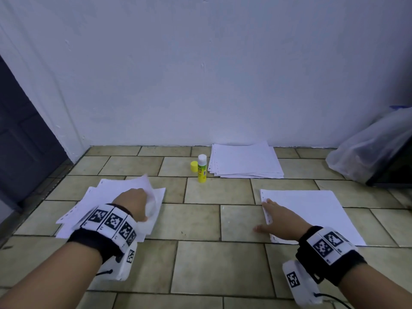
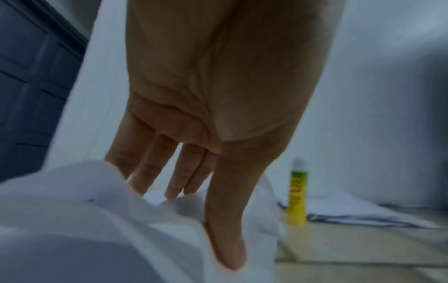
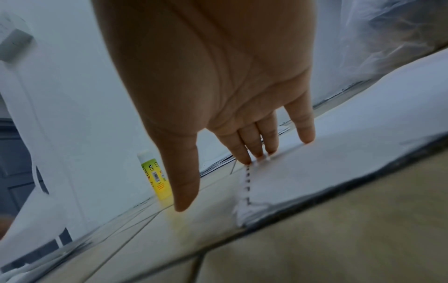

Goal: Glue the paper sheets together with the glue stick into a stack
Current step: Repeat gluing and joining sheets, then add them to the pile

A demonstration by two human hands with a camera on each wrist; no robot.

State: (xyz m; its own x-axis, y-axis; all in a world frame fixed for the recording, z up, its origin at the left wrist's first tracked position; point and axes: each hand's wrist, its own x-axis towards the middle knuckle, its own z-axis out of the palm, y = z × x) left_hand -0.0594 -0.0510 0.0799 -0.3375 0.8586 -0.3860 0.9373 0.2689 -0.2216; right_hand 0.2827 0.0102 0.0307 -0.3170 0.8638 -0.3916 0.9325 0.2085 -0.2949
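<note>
Tiled floor (image 1: 200, 259): L hand (image 1: 131, 202) grip on lifted sheet (image 1: 142, 186), R hand (image 1: 279, 221) grip wide, flat

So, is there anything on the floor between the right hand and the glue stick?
Nothing visible. The right hand rests on the left edge of the paper sheet, and only bare floor tiles lie between it and the upright glue stick. Its yellow cap lies beside it, farther left.

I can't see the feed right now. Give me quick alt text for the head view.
On a tiled floor, the left hand lifts a sheet off a loose paper pile while the right hand rests open on the punched edge of a flat sheet. Behind stand an uncapped glue stick, its yellow cap and another paper stack.
</note>
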